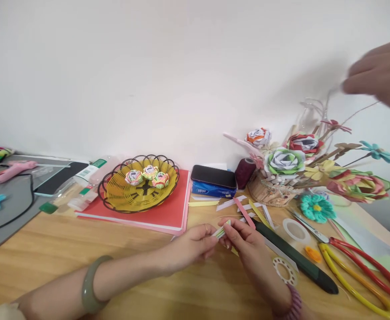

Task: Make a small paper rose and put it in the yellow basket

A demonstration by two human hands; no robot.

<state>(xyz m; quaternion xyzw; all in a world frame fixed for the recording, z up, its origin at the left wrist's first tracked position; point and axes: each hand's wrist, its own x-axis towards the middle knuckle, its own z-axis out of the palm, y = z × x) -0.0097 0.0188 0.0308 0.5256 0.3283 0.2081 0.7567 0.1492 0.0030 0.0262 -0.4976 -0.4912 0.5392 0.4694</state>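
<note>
My left hand point(195, 240) pinches one end of a small folded paper strip point(221, 230), white with green and yellowish stripes. The fingertips of my right hand point(246, 242) grip its other end, so the strip spans both hands low above the wooden table point(154, 271). Part of it is hidden by my fingers. Just beyond my right hand lie loose paper strips point(243, 212) in pink, yellow and white. A dark green penlike tool point(295, 255) lies to the right of that hand.
A yellow woven basket point(114, 195) with paper flowers stands on red paper point(168, 218). Behind are a phone point(214, 176) on a blue pack and a flower arrangement point(275, 191). Scissors point(344, 262) lie right. Another person's hand point(381, 73) reaches in above. A pink glue gun point(13, 171) lies left.
</note>
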